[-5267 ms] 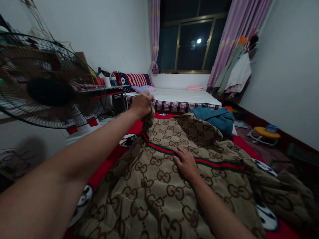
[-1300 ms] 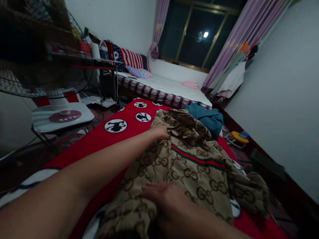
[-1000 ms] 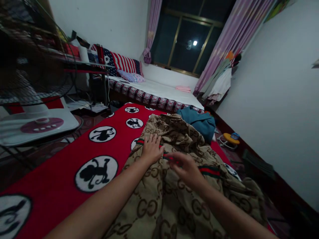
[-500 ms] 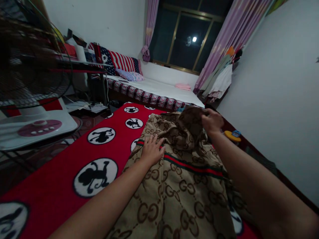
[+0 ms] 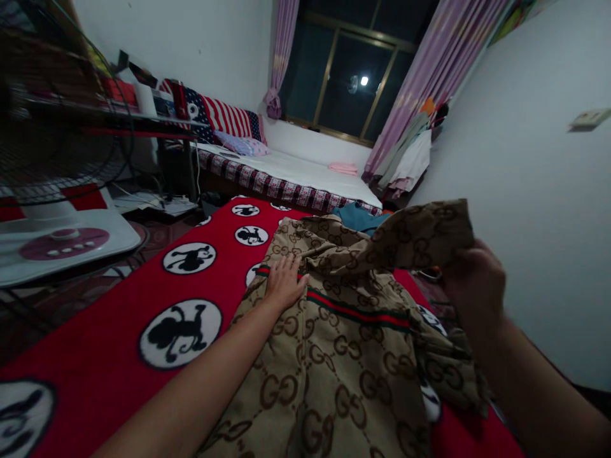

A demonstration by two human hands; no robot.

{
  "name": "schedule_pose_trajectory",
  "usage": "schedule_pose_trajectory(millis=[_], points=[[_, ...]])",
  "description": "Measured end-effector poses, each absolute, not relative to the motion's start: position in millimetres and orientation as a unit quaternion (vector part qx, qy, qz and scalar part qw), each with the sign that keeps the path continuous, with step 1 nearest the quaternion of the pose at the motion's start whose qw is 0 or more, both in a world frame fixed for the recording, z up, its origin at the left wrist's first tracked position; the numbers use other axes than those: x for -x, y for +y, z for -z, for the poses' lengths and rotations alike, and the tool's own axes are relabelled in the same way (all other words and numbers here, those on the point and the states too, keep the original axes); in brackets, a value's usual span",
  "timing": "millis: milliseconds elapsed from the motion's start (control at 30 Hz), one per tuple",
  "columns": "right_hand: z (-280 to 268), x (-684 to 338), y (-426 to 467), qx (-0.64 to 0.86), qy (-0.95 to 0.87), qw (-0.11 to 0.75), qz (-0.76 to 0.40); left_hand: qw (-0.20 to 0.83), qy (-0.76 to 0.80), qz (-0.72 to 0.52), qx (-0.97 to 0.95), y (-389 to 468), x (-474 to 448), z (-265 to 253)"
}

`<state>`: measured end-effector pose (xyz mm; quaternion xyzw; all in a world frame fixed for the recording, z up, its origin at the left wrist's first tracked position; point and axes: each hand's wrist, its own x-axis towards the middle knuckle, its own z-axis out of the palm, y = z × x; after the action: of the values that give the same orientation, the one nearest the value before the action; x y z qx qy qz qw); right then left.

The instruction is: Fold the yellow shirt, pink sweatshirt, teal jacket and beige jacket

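Observation:
A brown patterned jacket (image 5: pixel 329 356) with a green-red-green stripe across it lies spread over a red blanket (image 5: pixel 119 337) with monkey prints in white circles. My left hand (image 5: pixel 285 283) rests flat on the jacket beside the stripe, fingers stretched out. Raised at the right, my right hand (image 5: pixel 477 283) pinches the edge of a loose part of the jacket and pulls it taut above the rest. Whether that part is a sleeve or a hood, I cannot tell. A sleeve (image 5: pixel 449 372) lies on the right side, below my right forearm.
A fan (image 5: pixel 62 146) stands close by on the left, near a cluttered desk (image 5: pixel 176 130). Beyond the blanket are a teal cloth (image 5: pixel 360 218) and a bench bed (image 5: pixel 296 166) under the window. Clothes (image 5: pixel 413 159) hang by the right wall (image 5: pixel 534 191).
My right hand has moved right and towards me, drawing the loose jacket part out from a bunched heap into a stretched length. My left hand stays flat on the jacket. More teal cloth shows.

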<state>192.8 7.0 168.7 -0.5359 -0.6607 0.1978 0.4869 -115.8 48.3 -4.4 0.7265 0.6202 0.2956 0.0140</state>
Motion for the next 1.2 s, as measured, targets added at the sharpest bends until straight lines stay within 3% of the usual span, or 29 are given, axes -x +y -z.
schedule_pose_trajectory(millis=[33, 67, 167, 200, 233, 400, 633, 800, 867, 933, 1033, 1067, 1200], points=[[-163.5, -187.7, -14.5, 0.503, -0.681, 0.479, -0.232, 0.024, 0.619, -0.314, -0.719, 48.9, 117.1, 3.2], [-158.4, -183.0, -35.6, 0.479, -0.724, 0.4, -0.294, 0.036, 0.616, -0.336, -0.712, 49.6, 118.5, 2.0], [-144.9, -171.9, -82.6, 0.444, -0.791, 0.061, -0.416, 0.068, 0.603, -0.387, -0.694, 51.0, 122.0, -1.5], [-140.7, -170.0, -89.6, 0.453, -0.789, 0.012, -0.415, 0.073, 0.603, -0.392, -0.691, 51.1, 122.7, -2.4], [-136.3, -169.4, -91.6, 0.475, -0.784, 0.015, -0.399, 0.076, 0.604, -0.393, -0.689, 51.0, 123.0, -3.0], [-110.4, -173.7, -58.5, 0.564, -0.74, 0.252, -0.265, 0.076, 0.604, -0.395, -0.688, 48.0, 122.2, -5.6], [-80.6, -114.6, -79.0, 0.505, -0.824, 0.257, 0.024, 0.071, 0.602, -0.398, -0.689, 47.4, 121.9, -5.2], [-53.3, -82.6, -97.2, 0.516, -0.846, 0.132, 0.0, 0.073, 0.597, -0.398, -0.693, 48.7, 122.8, -1.8], [-53.6, -97.4, -81.3, 0.565, -0.814, 0.132, -0.035, 0.074, 0.595, -0.396, -0.696, 47.5, 123.1, -2.3], [-63.8, -126.3, -58.0, 0.616, -0.754, 0.208, -0.086, 0.073, 0.592, -0.394, -0.699, 46.1, 123.0, -2.9], [-81.0, -176.2, -25.3, 0.65, -0.601, 0.436, -0.163, 0.052, 0.585, -0.379, -0.715, 46.3, 121.8, -0.4], [-82.9, -189.7, -17.6, 0.654, -0.555, 0.474, -0.198, 0.042, 0.583, -0.365, -0.725, 47.2, 121.2, 1.6], [-67.5, -215.3, -6.4, 0.668, -0.492, 0.467, -0.308, 0.029, 0.587, -0.296, -0.753, 52.2, 119.4, 10.2]])
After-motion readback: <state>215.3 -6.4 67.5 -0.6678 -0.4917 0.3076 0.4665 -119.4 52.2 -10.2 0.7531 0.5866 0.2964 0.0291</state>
